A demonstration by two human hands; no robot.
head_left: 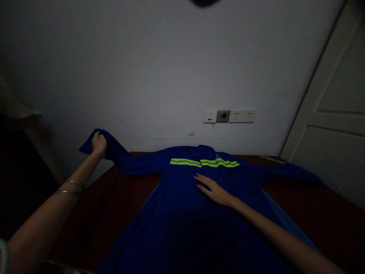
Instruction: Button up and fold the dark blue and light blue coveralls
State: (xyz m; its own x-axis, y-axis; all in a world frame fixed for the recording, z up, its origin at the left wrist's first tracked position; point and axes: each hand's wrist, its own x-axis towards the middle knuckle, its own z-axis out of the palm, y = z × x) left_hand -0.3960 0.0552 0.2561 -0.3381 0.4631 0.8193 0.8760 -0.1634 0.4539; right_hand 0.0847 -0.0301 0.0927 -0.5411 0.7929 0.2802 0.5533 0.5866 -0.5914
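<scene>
A blue work jacket (182,213) with yellow-green reflective stripes (203,163) lies spread, front up, on a dark reddish-brown table (313,205). My left hand (98,143) is closed on the end of the jacket's left sleeve (119,154) and holds it lifted off the table's far left corner. Fingers stretched out, my right hand (212,188) lies flat on the jacket's chest just below the stripes. The jacket's other sleeve (293,172) lies stretched out to the right on the table.
A grey-white wall stands right behind the table, with a row of sockets (230,116) above the jacket's collar. A white door (333,114) is at the right. The area left of the table is dark.
</scene>
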